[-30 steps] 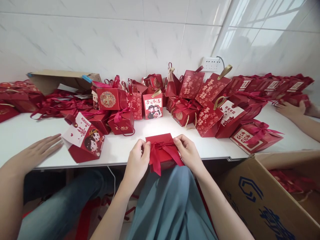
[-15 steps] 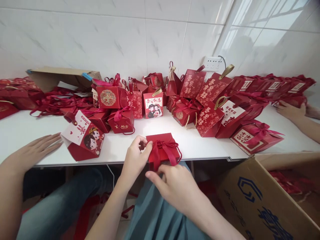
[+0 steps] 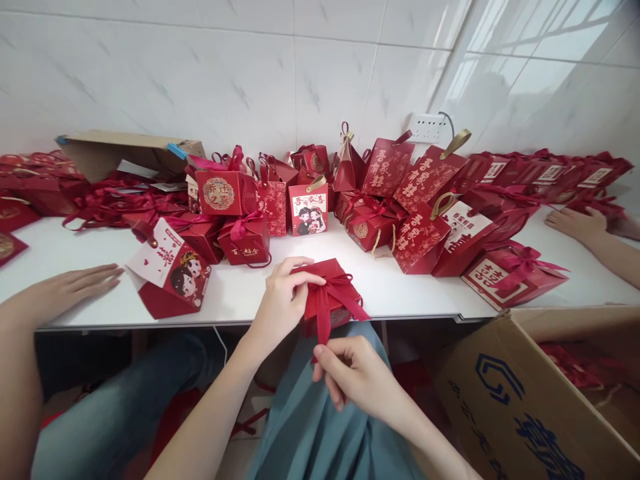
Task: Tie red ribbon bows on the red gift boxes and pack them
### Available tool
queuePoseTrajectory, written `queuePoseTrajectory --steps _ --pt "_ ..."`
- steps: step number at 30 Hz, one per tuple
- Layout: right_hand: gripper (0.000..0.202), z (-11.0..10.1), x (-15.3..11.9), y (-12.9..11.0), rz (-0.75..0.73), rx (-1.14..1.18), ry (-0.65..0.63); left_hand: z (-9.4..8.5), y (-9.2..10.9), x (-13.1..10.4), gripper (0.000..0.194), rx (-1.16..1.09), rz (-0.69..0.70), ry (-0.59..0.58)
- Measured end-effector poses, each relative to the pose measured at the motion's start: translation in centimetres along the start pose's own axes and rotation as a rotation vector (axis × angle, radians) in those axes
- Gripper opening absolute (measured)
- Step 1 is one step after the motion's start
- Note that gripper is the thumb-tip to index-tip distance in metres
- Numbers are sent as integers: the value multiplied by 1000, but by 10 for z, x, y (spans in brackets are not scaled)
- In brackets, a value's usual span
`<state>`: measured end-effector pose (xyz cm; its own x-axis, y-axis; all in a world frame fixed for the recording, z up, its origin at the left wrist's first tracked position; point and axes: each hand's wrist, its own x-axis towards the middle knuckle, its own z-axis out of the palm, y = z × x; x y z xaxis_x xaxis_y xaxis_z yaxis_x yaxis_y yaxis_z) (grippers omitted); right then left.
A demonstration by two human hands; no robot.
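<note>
A small red gift box (image 3: 340, 310) sits at the table's front edge, above my lap. A dark-red ribbon bow (image 3: 336, 287) is tied across its top. My left hand (image 3: 286, 297) is at the box's left side, thumb and index finger closed on the bow by its knot. Below the box, my right hand (image 3: 355, 370) pinches the end of one ribbon tail (image 3: 324, 323), which is drawn down toward me. The other tail lies over the right side of the box. Part of the box's left side is hidden by my left hand.
Many red gift boxes, including a couple-print box (image 3: 309, 210), stand along the white table (image 3: 400, 297). A cardboard carton (image 3: 500, 380) is at lower right. Other people's hands rest on the table at left (image 3: 75, 290) and right (image 3: 575, 223).
My left hand has moved onto the bow. My right hand has drawn back and down, pulling a ribbon tail straight. The box has turned slightly and tilted.
</note>
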<state>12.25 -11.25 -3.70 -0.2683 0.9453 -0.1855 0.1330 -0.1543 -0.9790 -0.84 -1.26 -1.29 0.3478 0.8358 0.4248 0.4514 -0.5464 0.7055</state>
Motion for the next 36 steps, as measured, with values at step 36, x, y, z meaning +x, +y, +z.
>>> queuePoseTrajectory --steps 36 --pt "29 -75 47 -44 -117 -216 306 -13 -9 13 27 -115 -60 -441"
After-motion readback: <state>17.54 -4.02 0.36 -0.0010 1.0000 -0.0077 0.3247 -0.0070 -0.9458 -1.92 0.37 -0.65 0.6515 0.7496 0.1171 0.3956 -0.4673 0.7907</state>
